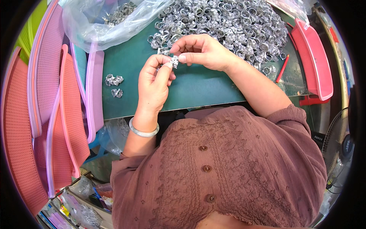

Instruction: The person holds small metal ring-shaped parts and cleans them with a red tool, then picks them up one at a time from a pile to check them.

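Left hand: left hand (153, 82) closed in a pinch on a small silver ornate ring (174, 61), thumb and forefinger.
Right hand: right hand (202, 51) likewise pinched on the ring, from the far right.
Ring location: between both hands, above the green mat (198, 86), near centre.
Handling: judged light, stiff, small and slippery; best gripped by the band, not the decorated face.
Surroundings: heap of rings (228, 23) far; two small clusters (114, 80) left; pink mesh trays (45, 99) far left.

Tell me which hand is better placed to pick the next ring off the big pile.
Probably the right hand: it lies next to the ring pile; the left hand is nearer the body.
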Action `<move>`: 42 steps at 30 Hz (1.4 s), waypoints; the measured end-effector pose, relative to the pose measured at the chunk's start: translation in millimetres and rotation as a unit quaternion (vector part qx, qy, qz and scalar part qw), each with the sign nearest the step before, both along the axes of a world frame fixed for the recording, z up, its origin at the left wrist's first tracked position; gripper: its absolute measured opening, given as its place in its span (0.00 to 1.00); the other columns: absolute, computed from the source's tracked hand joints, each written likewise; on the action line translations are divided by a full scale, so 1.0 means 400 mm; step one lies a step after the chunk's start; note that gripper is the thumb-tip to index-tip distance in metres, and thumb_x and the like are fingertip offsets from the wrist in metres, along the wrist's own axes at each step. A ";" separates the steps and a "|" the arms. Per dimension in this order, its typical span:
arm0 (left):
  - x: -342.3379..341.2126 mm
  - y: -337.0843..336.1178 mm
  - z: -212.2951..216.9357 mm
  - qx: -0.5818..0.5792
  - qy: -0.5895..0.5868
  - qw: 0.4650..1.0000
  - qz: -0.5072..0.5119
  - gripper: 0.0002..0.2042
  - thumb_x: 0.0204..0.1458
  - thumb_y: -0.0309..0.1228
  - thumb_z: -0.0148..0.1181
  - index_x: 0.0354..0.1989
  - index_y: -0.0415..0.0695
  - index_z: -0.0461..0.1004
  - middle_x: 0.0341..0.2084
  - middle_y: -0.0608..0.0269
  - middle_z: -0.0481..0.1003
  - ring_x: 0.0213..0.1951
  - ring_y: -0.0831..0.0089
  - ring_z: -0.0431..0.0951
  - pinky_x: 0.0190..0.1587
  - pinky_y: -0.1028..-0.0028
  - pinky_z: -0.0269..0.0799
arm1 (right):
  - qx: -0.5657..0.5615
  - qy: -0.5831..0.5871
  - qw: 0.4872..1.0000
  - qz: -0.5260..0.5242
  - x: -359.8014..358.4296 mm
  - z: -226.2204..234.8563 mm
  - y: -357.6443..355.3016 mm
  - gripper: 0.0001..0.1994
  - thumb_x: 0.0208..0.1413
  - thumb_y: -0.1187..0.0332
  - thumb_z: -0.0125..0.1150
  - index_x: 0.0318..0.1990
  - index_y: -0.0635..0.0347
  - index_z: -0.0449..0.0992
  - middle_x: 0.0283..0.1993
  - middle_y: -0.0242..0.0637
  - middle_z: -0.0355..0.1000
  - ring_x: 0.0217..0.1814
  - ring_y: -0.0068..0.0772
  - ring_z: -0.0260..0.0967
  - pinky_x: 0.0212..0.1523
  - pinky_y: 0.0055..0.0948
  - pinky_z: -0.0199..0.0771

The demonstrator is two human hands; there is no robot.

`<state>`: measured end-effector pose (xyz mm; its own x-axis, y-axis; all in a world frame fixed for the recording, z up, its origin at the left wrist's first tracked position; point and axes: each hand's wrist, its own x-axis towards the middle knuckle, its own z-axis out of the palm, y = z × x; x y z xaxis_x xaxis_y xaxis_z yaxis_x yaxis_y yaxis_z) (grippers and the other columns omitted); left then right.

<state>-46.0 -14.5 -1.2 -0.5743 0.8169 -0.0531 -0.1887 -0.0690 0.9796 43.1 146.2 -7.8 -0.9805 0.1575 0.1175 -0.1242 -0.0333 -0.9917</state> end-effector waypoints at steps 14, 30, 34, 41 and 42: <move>0.004 0.006 -0.011 0.035 -0.009 0.998 0.047 0.04 0.52 0.26 0.50 0.33 0.40 0.69 0.25 0.69 0.69 0.24 0.84 0.68 0.24 0.86 0.63 | -0.018 0.009 0.999 0.051 0.000 -0.010 -0.012 0.05 0.44 0.75 0.60 0.28 0.62 0.70 0.28 0.25 0.66 0.32 0.15 0.62 0.36 0.17 0.63; 0.021 0.001 -0.010 0.015 -0.048 0.997 0.064 0.02 0.49 0.24 0.54 0.29 0.40 0.71 0.17 0.69 0.69 0.19 0.85 0.65 0.22 0.86 0.57 | 0.057 0.025 0.998 -0.001 0.000 -0.007 -0.011 0.05 0.44 0.75 0.61 0.26 0.62 0.70 0.29 0.25 0.65 0.32 0.15 0.61 0.34 0.17 0.61; 0.023 0.002 -0.014 0.017 -0.051 0.996 0.069 0.02 0.48 0.24 0.55 0.30 0.40 0.71 0.18 0.70 0.69 0.19 0.85 0.65 0.22 0.87 0.58 | 0.086 0.038 0.996 -0.005 0.001 -0.006 -0.012 0.05 0.44 0.74 0.61 0.26 0.62 0.70 0.29 0.26 0.65 0.32 0.16 0.61 0.34 0.17 0.61; 0.023 0.003 -0.018 0.021 -0.021 0.997 0.075 0.02 0.47 0.23 0.56 0.30 0.40 0.71 0.20 0.71 0.70 0.20 0.86 0.66 0.22 0.87 0.59 | 0.120 0.054 0.991 -0.015 0.001 -0.008 -0.012 0.05 0.44 0.74 0.61 0.26 0.62 0.70 0.29 0.26 0.65 0.32 0.17 0.61 0.33 0.18 0.61; 0.024 0.004 -0.018 0.023 -0.010 0.997 0.076 0.03 0.47 0.23 0.56 0.30 0.40 0.71 0.21 0.71 0.70 0.20 0.86 0.66 0.22 0.87 0.59 | 0.123 0.056 0.991 -0.015 0.001 -0.007 -0.012 0.05 0.44 0.74 0.61 0.27 0.62 0.70 0.29 0.26 0.65 0.32 0.17 0.61 0.33 0.18 0.61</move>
